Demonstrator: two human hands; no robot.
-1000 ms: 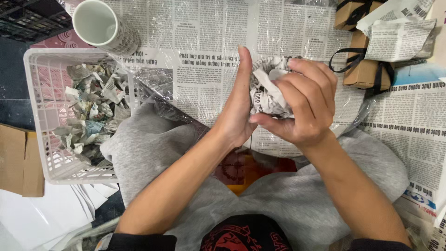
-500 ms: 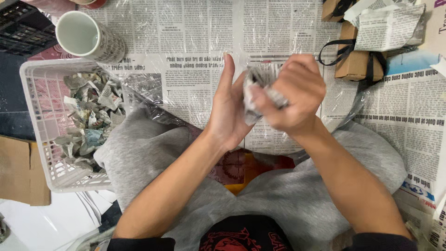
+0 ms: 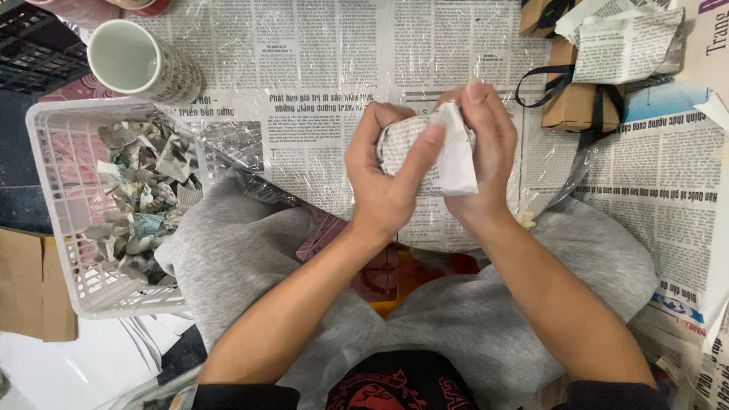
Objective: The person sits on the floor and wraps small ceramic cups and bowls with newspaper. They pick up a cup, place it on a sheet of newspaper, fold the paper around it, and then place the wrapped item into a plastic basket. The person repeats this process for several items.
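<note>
newsprint bundle (image 3: 433, 152) clasped by both hands' fingers (image 3: 425, 148), one white basket (image 3: 53, 205), one mug (image 3: 140, 64)

Brown cardboard boxes (image 3: 579, 102) with black ribbon at top right, partly under newspaper

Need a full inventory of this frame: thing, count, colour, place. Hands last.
newspaper bundle: 1, white and grey print, held between both hands at centre
white basket: 1, white plastic lattice, left
folded paper pieces: many, newsprint grey with some colour, inside the basket
cup: 1, white inside, newsprint-covered outside, lying on its side, top left
newspaper sheets: several, under clear plastic film, covering the work surface
brown boxes: at least 2, brown with black ribbon, top right
black crate: 1, black, top left corner
cardboard: 1, brown, left edge
grey trousers: 1, grey, the person's knees, bottom
left hand: 1, gripping the bundle
right hand: 1, gripping the bundle
</note>
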